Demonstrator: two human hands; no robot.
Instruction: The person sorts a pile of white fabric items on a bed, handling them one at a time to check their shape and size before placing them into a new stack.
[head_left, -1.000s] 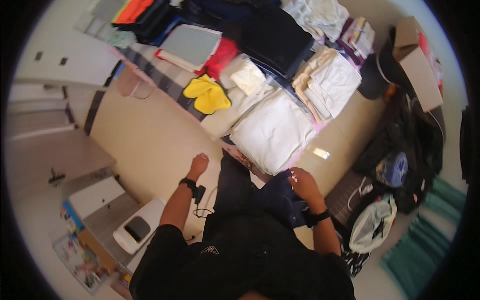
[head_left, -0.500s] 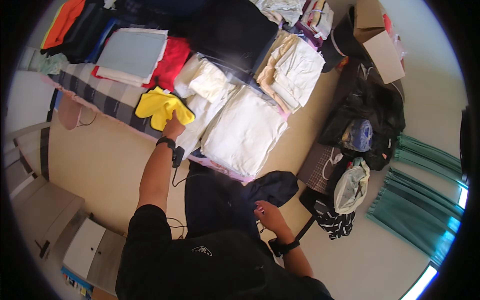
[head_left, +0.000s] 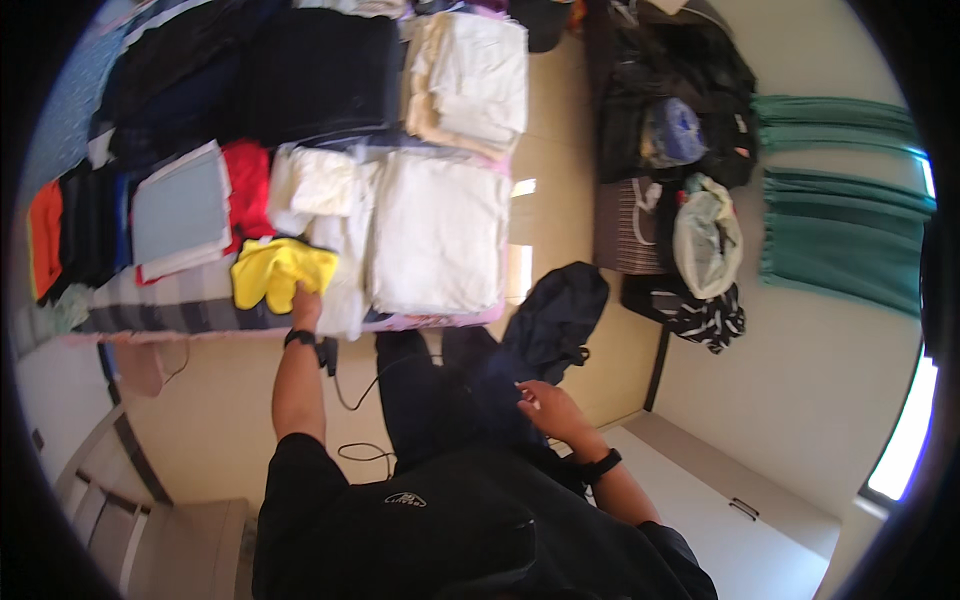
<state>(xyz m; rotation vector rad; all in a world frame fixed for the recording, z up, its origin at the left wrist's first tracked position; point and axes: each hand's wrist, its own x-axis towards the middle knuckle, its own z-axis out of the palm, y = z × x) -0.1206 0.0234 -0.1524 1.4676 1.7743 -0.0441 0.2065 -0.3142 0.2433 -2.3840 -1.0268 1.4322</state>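
Note:
A crumpled yellow cloth (head_left: 280, 268) with dark edging lies near the front edge of the bed, partly over white fabric. My left hand (head_left: 306, 308) reaches forward and grips its near edge, fingers closed on it. My right hand (head_left: 555, 410) is held in front of my body, to the right of my dark trousers. Its fingers are loosely bent and apart, with nothing in them. Just right of the yellow cloth, a neat white folded stack (head_left: 440, 235) sits on the bed. Behind the cloth are a red garment (head_left: 248, 185) and a folded white piece (head_left: 322, 184).
Black clothes (head_left: 320, 75) and beige-white folded linens (head_left: 475, 80) fill the far side. A grey-blue folded cloth (head_left: 180, 205) lies left. Dark fabric (head_left: 560, 310) hangs beside my legs. Bags (head_left: 705, 240) stand right, and a cable (head_left: 350, 405) trails from my left wrist.
My view has turned, so the bed now lies straighter ahead. The left hand stays at the yellow cloth, whose folds have shifted slightly. My right hand's fingers look less curled.

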